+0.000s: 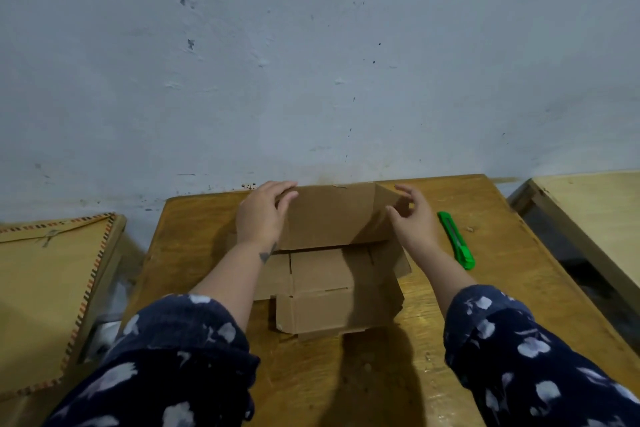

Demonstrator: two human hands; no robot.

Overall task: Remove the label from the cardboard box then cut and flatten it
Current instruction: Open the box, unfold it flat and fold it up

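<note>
Presently, head view: the cardboard box (332, 274) lies partly flattened at the middle of the wooden bench (502, 288), its far panel standing up toward the wall (311, 62). The left hand (261, 215) grasps that panel's upper left corner, fingers curled over the top edge. The right hand (414, 218) is at the panel's right side flap, fingers spread and only loosely bent, thumb touching the flap; no firm grip is evident. A green utility knife (456, 240) lies on the bench just right of the right hand, untouched. Both forearms wear dark floral sleeves (519, 350). No label can be made out on the box.
</note>
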